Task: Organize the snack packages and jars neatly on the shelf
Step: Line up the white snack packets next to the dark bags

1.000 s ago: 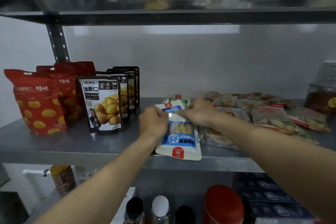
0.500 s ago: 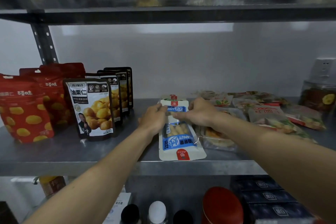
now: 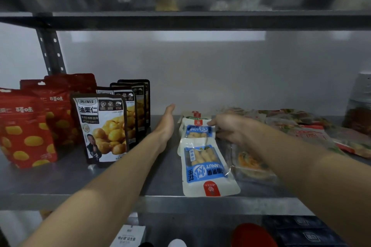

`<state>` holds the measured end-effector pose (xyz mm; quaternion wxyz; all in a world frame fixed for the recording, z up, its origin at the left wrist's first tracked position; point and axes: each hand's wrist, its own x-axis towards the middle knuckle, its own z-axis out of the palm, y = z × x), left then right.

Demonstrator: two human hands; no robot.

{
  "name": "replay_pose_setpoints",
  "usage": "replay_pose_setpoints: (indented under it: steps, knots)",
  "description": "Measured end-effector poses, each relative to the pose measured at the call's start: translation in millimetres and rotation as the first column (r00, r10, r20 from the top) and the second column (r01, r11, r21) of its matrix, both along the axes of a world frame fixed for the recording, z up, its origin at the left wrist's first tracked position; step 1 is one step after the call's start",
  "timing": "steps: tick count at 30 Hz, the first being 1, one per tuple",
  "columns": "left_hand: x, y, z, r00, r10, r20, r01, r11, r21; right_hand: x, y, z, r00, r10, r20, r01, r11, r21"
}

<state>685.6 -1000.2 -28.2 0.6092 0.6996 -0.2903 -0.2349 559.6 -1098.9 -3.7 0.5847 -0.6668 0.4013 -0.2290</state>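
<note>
Head view looks onto a metal shelf (image 3: 60, 182) where both bare arms reach in from below. The left hand (image 3: 166, 124) stands on its edge with fingers straight and together, thumb side up, holding nothing; it sits in the gap between the dark chestnut pouches (image 3: 104, 128) and the white-and-blue packets, near both. The right hand (image 3: 228, 128) has its fingers curled onto the right edge of the rear peanut packet (image 3: 197, 129), pinching it near the upper corner. That packet lies flat, mid-shelf, and its near end meets the front peanut packet (image 3: 206, 168), which also lies flat and reaches to the shelf's front lip. The chestnut pouches stand upright in a row front to back, with the red pouches (image 3: 26, 132) upright to their left. Right of the front packet, partly under the right forearm, lies a clear packet (image 3: 251, 164) – beyond it a loose spread of mixed packets (image 3: 301, 126) lies flat toward the back. A jar (image 3: 359, 114) stands at the far right – blurred.
</note>
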Motion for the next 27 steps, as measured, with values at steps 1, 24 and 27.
replay_pose_setpoints:
  steps: [1,24,27]
  knots:
    - [4,-2,0,1.000,0.000,-0.017,0.000,1.000,0.002,4,-3,-2,1.000,0.005,0.012,-0.005,1.000,0.026]
    - [18,-16,-15,0.972,-0.207,0.115,0.200,0.977,0.071,28,-11,-13,0.989,0.108,-0.102,-0.121,0.984,-0.128]
    - [21,-13,-16,0.962,-0.198,0.188,0.190,0.980,0.060,15,-9,-8,0.975,0.132,-0.177,-0.181,0.938,-0.295]
